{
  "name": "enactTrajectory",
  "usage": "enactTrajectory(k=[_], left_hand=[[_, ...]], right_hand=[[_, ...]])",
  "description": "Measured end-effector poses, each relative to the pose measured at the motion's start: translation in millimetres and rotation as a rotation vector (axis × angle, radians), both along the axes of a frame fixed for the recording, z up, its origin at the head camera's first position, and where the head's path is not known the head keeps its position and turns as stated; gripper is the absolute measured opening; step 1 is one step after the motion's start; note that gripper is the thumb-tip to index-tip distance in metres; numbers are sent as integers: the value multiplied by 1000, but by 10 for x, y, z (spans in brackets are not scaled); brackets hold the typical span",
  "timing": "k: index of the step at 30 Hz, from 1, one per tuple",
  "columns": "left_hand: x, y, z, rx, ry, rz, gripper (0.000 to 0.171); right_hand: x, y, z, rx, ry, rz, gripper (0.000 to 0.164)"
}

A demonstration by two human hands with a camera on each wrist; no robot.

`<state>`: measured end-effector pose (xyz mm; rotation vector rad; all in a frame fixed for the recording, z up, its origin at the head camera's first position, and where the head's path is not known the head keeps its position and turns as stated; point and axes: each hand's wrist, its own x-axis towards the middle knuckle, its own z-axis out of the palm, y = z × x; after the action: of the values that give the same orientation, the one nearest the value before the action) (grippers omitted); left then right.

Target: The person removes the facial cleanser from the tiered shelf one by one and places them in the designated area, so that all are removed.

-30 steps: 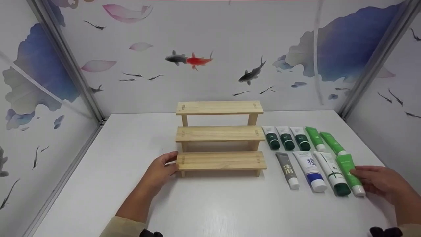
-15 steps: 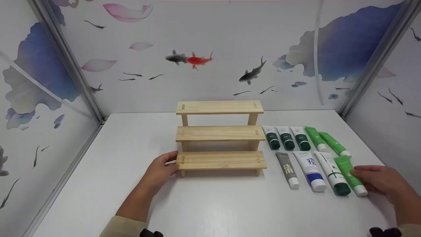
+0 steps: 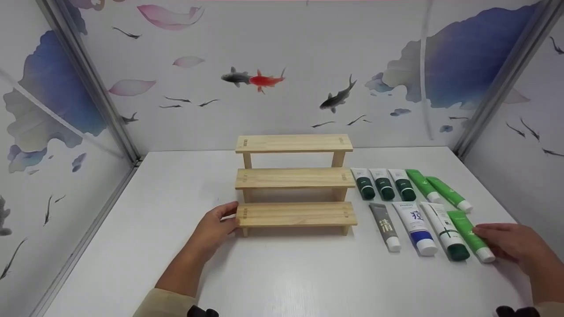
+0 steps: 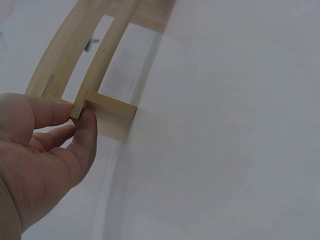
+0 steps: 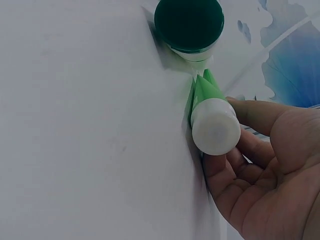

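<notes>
In the head view my left hand (image 3: 217,226) grips the left end of the lowest board of a three-tier wooden display stand (image 3: 296,214). The left wrist view shows the thumb and fingers pinching that board's end (image 4: 80,102). At the far right, my right hand (image 3: 513,244) holds a green squeeze tube (image 3: 469,233) at its right side, the tube lying slanted on the table. Up close in the right wrist view, the tube's white cap (image 5: 216,127) faces the camera, with thumb and fingers around it. Beside it lies a white tube with a dark green cap (image 3: 446,229).
A blue-and-white tube (image 3: 415,226) and a grey tube (image 3: 384,226) complete the front row. Behind them lie several white-and-dark-green tubes (image 3: 382,185) and two green tubes (image 3: 449,193). A patterned wall (image 3: 299,44) stands close behind the stand.
The green tube at my right hand has turned: its flat end shifted left and its cap right. The two green tubes behind have turned slightly the same way. My left hand has stayed put.
</notes>
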<state>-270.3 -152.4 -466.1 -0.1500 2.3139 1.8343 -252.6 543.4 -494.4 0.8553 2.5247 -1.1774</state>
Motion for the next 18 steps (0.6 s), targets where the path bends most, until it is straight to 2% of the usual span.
enactTrajectory(k=[12, 18], left_hand=[[10, 13, 19, -10, -15, 11, 54], [8, 8, 12, -8, -15, 11, 54]], right_hand=[[66, -55, 113, -10, 39, -21, 84], [73, -223, 237, 14, 156, -29, 77]])
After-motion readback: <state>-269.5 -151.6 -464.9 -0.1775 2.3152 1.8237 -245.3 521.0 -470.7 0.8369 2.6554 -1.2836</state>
